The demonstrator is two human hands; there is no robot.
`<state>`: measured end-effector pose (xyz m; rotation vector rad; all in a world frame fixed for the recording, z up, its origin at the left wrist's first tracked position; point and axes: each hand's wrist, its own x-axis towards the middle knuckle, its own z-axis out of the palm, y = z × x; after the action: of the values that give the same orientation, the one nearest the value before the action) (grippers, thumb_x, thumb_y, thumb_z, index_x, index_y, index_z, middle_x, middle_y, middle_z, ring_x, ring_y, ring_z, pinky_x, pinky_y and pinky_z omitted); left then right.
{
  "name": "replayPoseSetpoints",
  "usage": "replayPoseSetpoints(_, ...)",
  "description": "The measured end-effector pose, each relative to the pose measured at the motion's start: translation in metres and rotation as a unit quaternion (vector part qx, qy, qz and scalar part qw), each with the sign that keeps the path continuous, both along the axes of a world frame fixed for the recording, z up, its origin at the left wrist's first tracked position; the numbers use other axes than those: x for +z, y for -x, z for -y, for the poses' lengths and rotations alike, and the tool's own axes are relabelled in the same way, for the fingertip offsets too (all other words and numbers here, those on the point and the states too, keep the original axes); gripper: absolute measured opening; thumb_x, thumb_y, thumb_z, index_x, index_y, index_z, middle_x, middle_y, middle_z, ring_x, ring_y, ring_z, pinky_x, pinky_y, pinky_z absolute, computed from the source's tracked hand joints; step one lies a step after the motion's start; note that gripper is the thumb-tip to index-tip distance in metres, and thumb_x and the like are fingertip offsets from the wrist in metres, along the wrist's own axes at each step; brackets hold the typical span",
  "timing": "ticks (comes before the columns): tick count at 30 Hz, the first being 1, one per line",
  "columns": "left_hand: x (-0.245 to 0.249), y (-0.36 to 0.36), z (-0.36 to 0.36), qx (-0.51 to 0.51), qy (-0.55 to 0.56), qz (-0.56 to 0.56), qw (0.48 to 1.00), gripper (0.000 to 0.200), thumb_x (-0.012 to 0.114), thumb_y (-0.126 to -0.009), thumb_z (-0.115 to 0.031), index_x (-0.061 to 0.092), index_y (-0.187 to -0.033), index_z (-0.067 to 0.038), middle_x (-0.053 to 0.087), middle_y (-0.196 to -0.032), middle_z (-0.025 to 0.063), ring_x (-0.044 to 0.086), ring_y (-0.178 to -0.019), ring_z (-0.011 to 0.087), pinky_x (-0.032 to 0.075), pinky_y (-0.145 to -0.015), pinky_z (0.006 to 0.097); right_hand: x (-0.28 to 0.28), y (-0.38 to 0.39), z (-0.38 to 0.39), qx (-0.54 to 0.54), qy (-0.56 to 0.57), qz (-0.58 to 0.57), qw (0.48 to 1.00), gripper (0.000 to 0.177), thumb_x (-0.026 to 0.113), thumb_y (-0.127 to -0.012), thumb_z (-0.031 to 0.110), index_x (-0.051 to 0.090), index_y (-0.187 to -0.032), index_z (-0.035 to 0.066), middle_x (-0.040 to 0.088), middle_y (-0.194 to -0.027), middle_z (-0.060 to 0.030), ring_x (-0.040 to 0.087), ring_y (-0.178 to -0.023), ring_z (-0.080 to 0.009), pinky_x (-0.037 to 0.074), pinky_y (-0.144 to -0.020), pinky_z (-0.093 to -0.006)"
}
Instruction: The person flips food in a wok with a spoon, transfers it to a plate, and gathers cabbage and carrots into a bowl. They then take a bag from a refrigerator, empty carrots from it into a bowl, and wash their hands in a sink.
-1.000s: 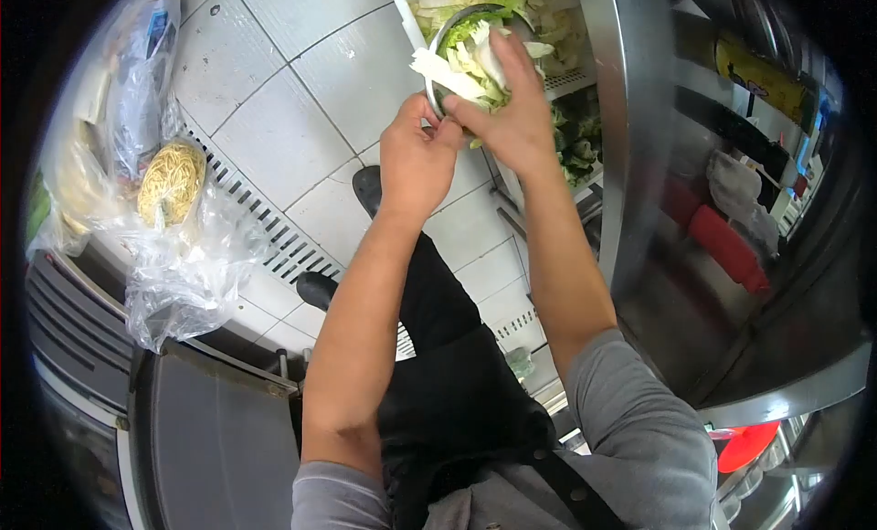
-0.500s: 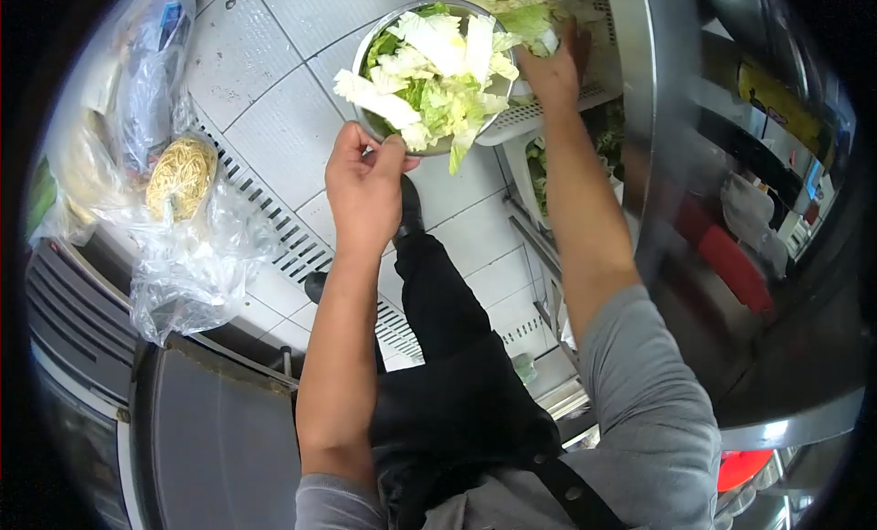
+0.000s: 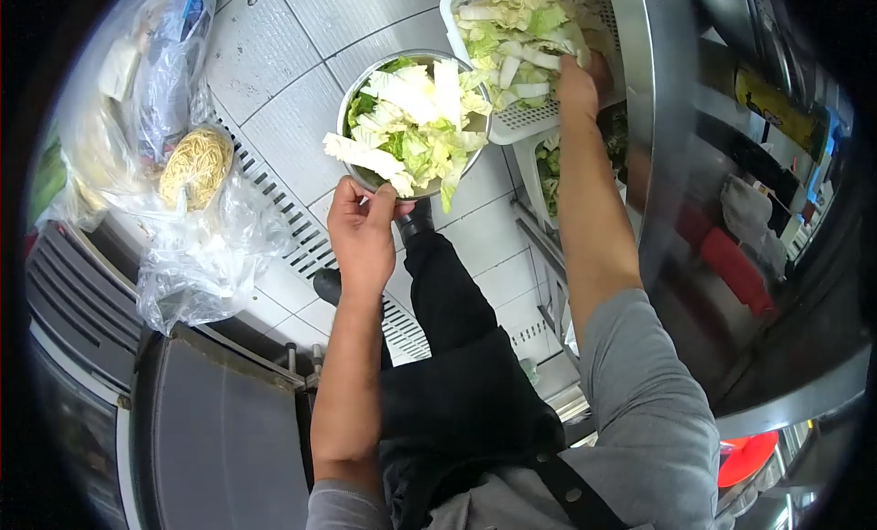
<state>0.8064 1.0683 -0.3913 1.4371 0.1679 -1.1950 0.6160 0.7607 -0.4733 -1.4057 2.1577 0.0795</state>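
A round metal bowl heaped with cut cabbage leaves is held up over the floor. My left hand pinches its near rim between thumb and fingers. To the right of the bowl, a white perforated basket contains more cut cabbage. My right hand reaches into that basket, at the right edge of the cabbage. Its fingertips are hidden, so whether it grips any leaves cannot be made out.
Below the cabbage basket sits another white container with greens. A steel counter edge runs along the right. Clear plastic bags, one with noodles, lie at left above a grey cabinet. Tiled floor shows between.
The bowl and my left hand now appear lower in the view. More of the basket shows, and my right hand is farther right in it, away from the leaves it was touching.
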Motion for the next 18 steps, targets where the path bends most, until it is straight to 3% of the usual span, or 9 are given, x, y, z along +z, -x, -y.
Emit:
replayPoseSetpoints(1, 0.001, 0.000, -0.002, 0.000, -0.005, 0.003, 1.000, 0.017, 0.061, -0.098, -0.001, 0.048, -0.088, -0.004, 0.069, -0.096, 0.0133, 0.069, -0.074, 0.0159, 0.061, -0.071, 0.0304, 0.002, 0.004, -0.003, -0.021, -0.023, 0.003, 1.000, 0.044, 0.067, -0.087, 0.033, 0.067, -0.121, 0.005, 0.070, -0.117, -0.0217, 0.067, -0.110, -0.0387, 0.049, -0.097, -0.0409)
replayPoseSetpoints(2, 0.002, 0.000, -0.005, 0.000, -0.005, 0.004, 1.000, 0.017, 0.061, -0.098, -0.001, 0.048, -0.088, -0.004, 0.069, -0.096, 0.0133, 0.069, -0.074, 0.0159, 0.061, -0.071, 0.0304, 0.009, 0.008, -0.012, 0.023, -0.001, 0.026, 0.999, 0.056, 0.057, -0.090, 0.048, 0.067, -0.121, 0.003, 0.066, -0.125, -0.0254, 0.062, -0.117, -0.0424, 0.045, -0.101, -0.0441)
replayPoseSetpoints(4, 0.003, 0.001, -0.004, -0.003, 0.004, 0.003, 1.000, 0.018, 0.062, -0.098, -0.002, 0.047, -0.088, -0.004, 0.069, -0.095, 0.0138, 0.070, -0.073, 0.0164, 0.061, -0.070, 0.0300, 0.021, 0.014, -0.020, 0.063, 0.028, 0.044, 0.997, 0.073, 0.047, -0.093, 0.063, 0.068, -0.122, 0.000, 0.062, -0.132, -0.0291, 0.057, -0.125, -0.0461, 0.041, -0.106, -0.0473)
replayPoseSetpoints(7, 0.005, 0.003, -0.006, -0.002, 0.015, 0.013, 1.000, 0.018, 0.062, -0.098, -0.003, 0.047, -0.087, -0.004, 0.069, -0.095, 0.0140, 0.070, -0.073, 0.0166, 0.061, -0.070, 0.0296, 0.022, 0.023, -0.028, 0.081, 0.048, 0.032, 0.995, 0.073, 0.048, -0.092, 0.064, 0.069, -0.123, 0.002, 0.064, -0.129, -0.0300, 0.059, -0.123, -0.0451, 0.042, -0.106, -0.0464)
replayPoseSetpoints(11, 0.008, 0.003, -0.010, -0.027, 0.005, 0.017, 0.999, 0.015, 0.061, -0.098, -0.004, 0.050, -0.089, -0.003, 0.069, -0.098, 0.0151, 0.070, -0.076, 0.0186, 0.063, -0.074, 0.0344, 0.012, 0.030, -0.034, 0.098, 0.035, 0.054, 0.993, 0.069, 0.062, -0.090, 0.058, 0.064, -0.132, 0.003, 0.066, -0.125, -0.0303, 0.061, -0.123, -0.0425, 0.045, -0.103, -0.0474)
replayPoseSetpoints(13, 0.009, 0.002, -0.013, -0.025, 0.006, 0.014, 1.000, 0.015, 0.061, -0.098, -0.003, 0.050, -0.089, -0.003, 0.068, -0.099, 0.0154, 0.070, -0.076, 0.0183, 0.063, -0.074, 0.0345, 0.033, 0.008, -0.043, 0.099, 0.021, 0.209, 0.973, 0.077, 0.071, -0.084, 0.061, 0.064, -0.132, 0.001, 0.068, -0.126, -0.0265, 0.062, -0.122, -0.0399, 0.047, -0.103, -0.0461)
replayPoseSetpoints(14, 0.008, 0.001, -0.014, -0.023, 0.007, 0.015, 1.000, 0.015, 0.061, -0.098, -0.003, 0.050, -0.089, -0.003, 0.068, -0.099, 0.0154, 0.070, -0.076, 0.0183, 0.063, -0.074, 0.0345, 0.034, 0.000, -0.035, 0.101, 0.021, 0.211, 0.972, 0.077, 0.071, -0.084, 0.061, 0.064, -0.132, 0.001, 0.068, -0.126, -0.0265, 0.062, -0.122, -0.0399, 0.047, -0.103, -0.0461)
replayPoseSetpoints(15, 0.006, 0.000, -0.015, -0.024, 0.010, 0.014, 1.000, 0.014, 0.061, -0.098, -0.003, 0.050, -0.089, -0.003, 0.068, -0.099, 0.0150, 0.070, -0.075, 0.0181, 0.063, -0.074, 0.0344, 0.033, -0.008, -0.027, 0.126, 0.087, 0.146, 0.977, 0.080, 0.073, -0.081, 0.063, 0.064, -0.131, 0.000, 0.068, -0.128, -0.0249, 0.064, -0.120, -0.0384, 0.047, -0.102, -0.0449)
replayPoseSetpoints(18, 0.004, 0.000, -0.024, -0.020, 0.011, 0.010, 1.000, 0.012, 0.061, -0.098, -0.003, 0.052, -0.091, -0.002, 0.068, -0.100, 0.0143, 0.069, -0.075, 0.0177, 0.064, -0.074, 0.0343, 0.037, -0.025, 0.010, 0.154, 0.056, 0.023, 0.986, 0.086, 0.077, -0.076, 0.063, 0.063, -0.133, 0.000, 0.068, -0.129, -0.0239, 0.068, -0.115, -0.0373, 0.050, -0.102, -0.0431)
